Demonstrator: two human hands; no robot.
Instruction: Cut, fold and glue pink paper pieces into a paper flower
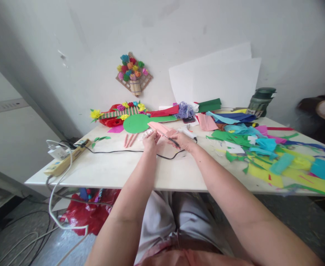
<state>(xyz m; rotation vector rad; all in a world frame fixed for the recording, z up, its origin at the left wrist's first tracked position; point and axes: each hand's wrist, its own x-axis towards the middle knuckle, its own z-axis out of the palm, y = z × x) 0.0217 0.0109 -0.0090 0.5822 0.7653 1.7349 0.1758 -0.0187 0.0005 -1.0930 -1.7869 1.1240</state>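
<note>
Pink crepe paper (159,127): pinched in left hand (151,140); right hand (183,141) grips scissors (174,142). Three slim pink pieces (129,140): apparently done; held sheet, unfinished.

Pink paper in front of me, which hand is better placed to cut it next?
Probably your right: the right hand holds the scissors, their blades at the pink paper, while the left hand is busy pinching that paper.
</note>
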